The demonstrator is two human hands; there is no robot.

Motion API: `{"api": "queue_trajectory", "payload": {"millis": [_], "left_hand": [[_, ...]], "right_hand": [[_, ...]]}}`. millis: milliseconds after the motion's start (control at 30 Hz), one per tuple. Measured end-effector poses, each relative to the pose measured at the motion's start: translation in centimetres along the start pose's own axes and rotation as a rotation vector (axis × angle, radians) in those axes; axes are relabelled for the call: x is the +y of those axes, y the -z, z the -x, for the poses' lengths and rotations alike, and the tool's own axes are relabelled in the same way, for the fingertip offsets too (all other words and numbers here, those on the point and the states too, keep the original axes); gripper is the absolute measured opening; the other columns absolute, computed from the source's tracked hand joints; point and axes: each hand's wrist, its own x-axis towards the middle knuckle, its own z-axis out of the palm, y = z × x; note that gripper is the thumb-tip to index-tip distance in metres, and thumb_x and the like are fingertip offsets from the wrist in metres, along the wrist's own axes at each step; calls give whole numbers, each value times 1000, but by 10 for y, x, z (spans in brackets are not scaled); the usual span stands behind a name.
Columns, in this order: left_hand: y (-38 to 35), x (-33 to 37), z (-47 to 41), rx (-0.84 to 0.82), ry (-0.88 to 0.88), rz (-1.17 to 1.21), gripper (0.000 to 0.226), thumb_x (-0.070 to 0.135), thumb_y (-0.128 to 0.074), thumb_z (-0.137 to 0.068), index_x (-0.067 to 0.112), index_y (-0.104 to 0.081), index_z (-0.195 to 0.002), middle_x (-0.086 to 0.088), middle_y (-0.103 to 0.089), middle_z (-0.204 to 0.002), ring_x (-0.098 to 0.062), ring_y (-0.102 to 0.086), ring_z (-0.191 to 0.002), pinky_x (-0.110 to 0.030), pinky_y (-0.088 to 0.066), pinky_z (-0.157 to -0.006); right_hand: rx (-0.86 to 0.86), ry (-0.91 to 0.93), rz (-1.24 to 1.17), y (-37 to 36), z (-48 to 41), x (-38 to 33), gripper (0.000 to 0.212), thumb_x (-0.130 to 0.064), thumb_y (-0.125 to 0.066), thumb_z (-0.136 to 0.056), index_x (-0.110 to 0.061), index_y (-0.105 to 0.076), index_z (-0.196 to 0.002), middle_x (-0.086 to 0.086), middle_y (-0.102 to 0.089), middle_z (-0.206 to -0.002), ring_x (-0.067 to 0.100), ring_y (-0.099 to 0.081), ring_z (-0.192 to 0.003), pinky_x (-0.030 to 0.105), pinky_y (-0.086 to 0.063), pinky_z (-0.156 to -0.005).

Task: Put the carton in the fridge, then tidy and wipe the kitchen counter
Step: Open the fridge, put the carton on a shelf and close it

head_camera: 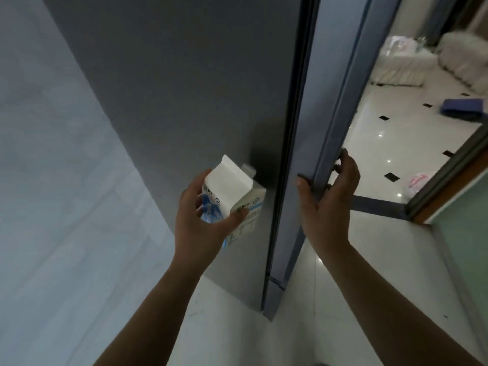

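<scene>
My left hand (pixel 200 220) holds a white and blue carton (pixel 236 191) with a gabled top and a white cap, tilted, close to the dark grey side of the fridge (pixel 184 101). My right hand (pixel 327 194) grips the edge of the grey-blue fridge door (pixel 332 101), thumb on the near face and fingers curled round the far edge. The door stands slightly off the fridge body, with a dark seam between them. The fridge's inside is hidden.
A pale wall (pixel 39 154) stands at the left. White floor tiles with small black squares (pixel 383 143) stretch to the right. A blue cloth (pixel 462 105), a white plastic bag (pixel 417 183), white sofas (pixel 412 62) and a sliding door frame (pixel 449 180) are beyond.
</scene>
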Motion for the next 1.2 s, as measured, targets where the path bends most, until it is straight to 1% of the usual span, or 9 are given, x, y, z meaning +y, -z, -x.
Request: {"api": "queue_trajectory", "payload": {"millis": [133, 233, 400, 633, 767, 900, 1000, 1133, 1200], "left_hand": [[-5, 0, -12, -35, -29, 64, 62, 33, -75, -65, 44, -41, -116, 25, -52, -115, 11, -50, -112, -5, -46, -73], [-8, -2, -16, -58, -46, 88, 63, 19, -77, -69, 44, -41, -113, 27, -51, -112, 18, -49, -108, -1, -43, -71], [-12, -2, -17, -71, -78, 111, 61, 21, -75, -68, 30, -43, -119, 25, -52, -111, 20, -50, -104, 0, -43, -69], [-13, -4, -17, -50, -77, 61, 73, 38, -71, -60, 25, -42, -125, 8, -51, -123, 13, -49, -108, 1, -42, -72], [-14, -2, -15, -51, -101, 25, 74, 42, -70, -58, 26, -42, -125, 7, -50, -124, 9, -50, -109, 1, -43, -74], [-16, 2, -14, -48, -58, 76, 71, 38, -71, -59, 29, -42, -124, 14, -52, -118, 18, -48, -105, 1, -43, -73], [-14, 3, -14, -50, -58, 72, 72, 41, -71, -58, 29, -43, -123, 15, -53, -118, 15, -50, -107, -3, -46, -73], [-19, 2, -10, -45, -25, 76, 78, 44, -71, -55, 27, -43, -126, 5, -53, -124, 0, -51, -114, -15, -49, -81], [-23, 3, -7, -34, -19, 83, 78, 45, -71, -53, 28, -43, -124, 2, -52, -125, -6, -52, -113, -27, -52, -85]], "right_hand": [[-6, -26, 7, 3, -1, 0, 74, -27, -65, -82, -14, -22, -141, 11, -30, -144, 6, -35, -126, 36, -51, -93], [11, -17, 38, 4, -2, -1, 74, -29, -66, -80, -9, -26, -139, 10, -36, -140, -2, -37, -120, 27, -51, -91], [22, 2, 73, 5, -1, -3, 71, -26, -66, -82, -6, -27, -140, 10, -40, -138, -6, -38, -121, 22, -50, -91], [23, 51, 90, 7, 5, 0, 64, -26, -62, -87, -10, -29, -139, 9, -44, -138, 21, -48, -124, 45, -53, -87], [23, 81, 128, 6, 6, 5, 60, -27, -58, -89, -9, -29, -139, 12, -43, -139, 26, -48, -124, 46, -52, -88], [43, 93, 156, 3, 8, 3, 58, -22, -55, -90, -6, -28, -139, 14, -43, -140, 25, -45, -127, 46, -51, -91], [36, 83, 146, 8, 11, 1, 56, -23, -51, -92, -5, -27, -139, 15, -43, -140, 24, -45, -128, 46, -50, -93], [34, 44, 170, 44, 11, 8, 53, -29, -49, -91, -5, -33, -136, 12, -51, -131, 20, -53, -119, 39, -51, -91], [45, 16, 202, 62, 11, 11, 52, -31, -52, -90, -8, -37, -134, 7, -53, -129, 16, -54, -115, 33, -52, -89]]}}
